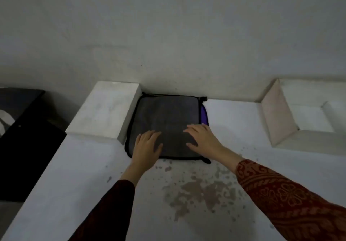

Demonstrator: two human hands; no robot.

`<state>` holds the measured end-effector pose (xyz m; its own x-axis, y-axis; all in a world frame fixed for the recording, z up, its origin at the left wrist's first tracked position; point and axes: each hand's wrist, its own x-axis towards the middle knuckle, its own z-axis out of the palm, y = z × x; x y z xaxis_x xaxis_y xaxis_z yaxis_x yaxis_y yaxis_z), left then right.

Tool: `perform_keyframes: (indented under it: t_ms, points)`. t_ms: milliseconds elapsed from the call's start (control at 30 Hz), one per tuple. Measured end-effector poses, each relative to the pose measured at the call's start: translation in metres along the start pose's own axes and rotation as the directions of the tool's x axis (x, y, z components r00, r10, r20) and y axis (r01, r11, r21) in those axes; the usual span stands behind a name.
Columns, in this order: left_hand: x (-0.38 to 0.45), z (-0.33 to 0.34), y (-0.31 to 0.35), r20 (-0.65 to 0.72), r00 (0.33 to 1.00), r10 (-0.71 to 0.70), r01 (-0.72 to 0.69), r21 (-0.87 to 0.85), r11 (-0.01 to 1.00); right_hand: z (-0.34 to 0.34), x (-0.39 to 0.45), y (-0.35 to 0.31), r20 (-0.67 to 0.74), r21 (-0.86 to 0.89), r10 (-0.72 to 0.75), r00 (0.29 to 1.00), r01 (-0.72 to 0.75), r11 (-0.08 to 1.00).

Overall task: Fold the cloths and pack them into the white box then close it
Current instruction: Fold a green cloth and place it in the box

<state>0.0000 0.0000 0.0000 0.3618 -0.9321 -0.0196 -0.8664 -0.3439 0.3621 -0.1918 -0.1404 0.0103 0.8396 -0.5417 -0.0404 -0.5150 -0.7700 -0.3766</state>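
**Hands flat on the grey cloth**

Beside the white box [104, 109], on its right, a folded grey cloth [166, 117] lies on the white bench [234, 121], purple cloth [203, 114] peeking beneath. Left hand [147, 146] and right hand [203, 137] press it, fingers spread, gripping nothing.

We see a grey cloth [166, 121] with black edging lying flat and squared at the centre of the frame, a purple cloth [204, 115] peeking out along its right edge. Touching its left side sits a closed white box [104, 111], and at the right of the frame an open white box [280, 113].
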Motion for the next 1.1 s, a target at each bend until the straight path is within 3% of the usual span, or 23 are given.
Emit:
perform_keyframes:
  t_ms: [67,167,667,867,1000,1100]
  points:
    - [-0.001,0.005,-0.004,0.011,1.000,0.005,-0.005,-0.024,1.000,0.014,0.002,-0.004,-0.012,-0.003,-0.083,0.996,0.083,0.997]
    - [-0.005,0.020,-0.015,0.086,0.996,0.036,-0.032,-0.047,0.998,0.043,0.003,-0.012,0.106,-0.034,-0.093,0.990,0.097,0.995]
    - [-0.002,0.039,-0.055,0.085,0.977,0.194,-0.187,-0.084,0.979,0.069,0.016,-0.016,-0.134,0.008,-0.047,0.990,0.049,0.999]
    - [0.005,0.023,-0.058,0.160,0.966,0.204,-0.175,-0.176,0.969,0.071,0.008,-0.013,-0.088,-0.090,-0.107,0.990,0.099,0.991]
    - [0.006,0.016,-0.067,0.142,0.961,0.238,-0.233,-0.048,0.971,0.067,0.006,-0.005,-0.123,-0.064,0.015,0.992,-0.023,0.998]
    - [0.004,0.009,-0.078,0.157,0.973,0.169,-0.175,0.025,0.984,0.053,0.008,0.002,-0.144,0.020,0.087,0.986,-0.085,0.996]
